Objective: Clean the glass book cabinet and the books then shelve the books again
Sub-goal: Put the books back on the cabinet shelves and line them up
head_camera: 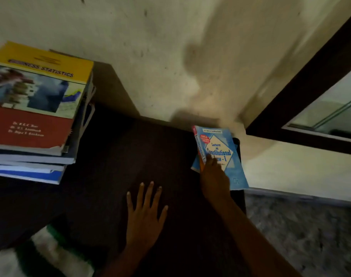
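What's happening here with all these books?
A person is handling books on a dark surface beside a wall. Their right hand is on a blue law book lying at the far right corner, fingers by the spine; whether it grips or only presses is unclear. The left hand lies flat on the bare surface, fingers spread. A stack of books, with a statistics title on top, sits at the left.
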The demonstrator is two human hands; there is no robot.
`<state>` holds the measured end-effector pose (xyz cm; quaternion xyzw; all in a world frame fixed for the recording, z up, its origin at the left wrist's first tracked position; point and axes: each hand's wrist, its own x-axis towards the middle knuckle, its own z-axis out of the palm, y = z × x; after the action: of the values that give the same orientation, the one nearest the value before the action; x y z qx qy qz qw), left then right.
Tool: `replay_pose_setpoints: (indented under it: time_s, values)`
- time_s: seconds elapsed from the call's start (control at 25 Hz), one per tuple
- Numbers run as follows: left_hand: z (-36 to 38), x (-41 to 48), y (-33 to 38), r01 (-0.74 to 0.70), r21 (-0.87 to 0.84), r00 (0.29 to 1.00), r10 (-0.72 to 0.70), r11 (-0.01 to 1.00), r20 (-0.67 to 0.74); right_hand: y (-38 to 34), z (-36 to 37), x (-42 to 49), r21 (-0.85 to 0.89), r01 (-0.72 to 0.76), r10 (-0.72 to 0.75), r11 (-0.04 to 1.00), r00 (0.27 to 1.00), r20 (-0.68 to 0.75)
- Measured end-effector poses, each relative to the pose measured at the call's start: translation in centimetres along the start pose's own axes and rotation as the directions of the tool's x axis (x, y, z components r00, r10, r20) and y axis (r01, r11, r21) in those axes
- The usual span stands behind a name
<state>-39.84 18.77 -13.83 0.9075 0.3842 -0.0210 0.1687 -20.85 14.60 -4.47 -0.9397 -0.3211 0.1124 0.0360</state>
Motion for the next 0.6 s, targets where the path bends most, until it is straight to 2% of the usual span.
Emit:
replay_pose_setpoints:
  time_s: [0.08,0.16,0.2,0.28,0.32,0.36,0.44,0.52,0.6]
  values:
    - [-1.1,-0.1,0.3,0.007,-0.066,0.997,-0.012,0.998,-0.073,1.2,-1.9,-0.6,0.124,-0.046,0.047,0.991,0.999,-0.008]
    - [-2.9,1.5,1.9,0.046,-0.257,0.998,-0.056,0.965,-0.030,2.7,-3.3,-1.1,0.150,-0.036,0.042,0.988,0.998,-0.037]
    - [-3.9,3.0,3.0,0.056,-0.413,0.998,-0.064,0.909,-0.006,3.2,-3.7,-1.5,0.174,-0.030,0.038,0.984,0.998,-0.040]
    - [-5.4,6.9,6.3,0.100,-0.703,0.995,-0.072,0.704,0.070,3.9,-4.2,-2.2,0.316,-0.045,0.070,0.948,0.995,-0.066]
    - [-5.8,9.0,7.9,0.143,-0.777,0.990,-0.089,0.613,0.113,4.3,-4.3,-2.4,0.380,-0.053,0.095,0.924,0.991,-0.093]
    - [-6.1,10.8,9.5,0.206,-0.794,0.979,-0.120,0.572,0.168,4.6,-4.4,-2.5,0.423,-0.062,0.122,0.904,0.986,-0.115]
    - [-5.8,12.6,12.1,0.332,-0.715,0.942,-0.175,0.615,0.286,5.2,-4.7,-2.5,0.499,-0.097,0.176,0.861,0.978,-0.114]
    - [-5.2,12.7,13.5,0.392,-0.657,0.916,-0.210,0.644,0.341,5.3,-4.8,-2.7,0.550,-0.118,0.194,0.827,0.978,-0.081]
    - [-5.0,13.1,14.1,0.419,-0.679,0.905,-0.221,0.603,0.363,5.3,-4.7,-2.7,0.577,-0.119,0.200,0.808,0.977,-0.078]
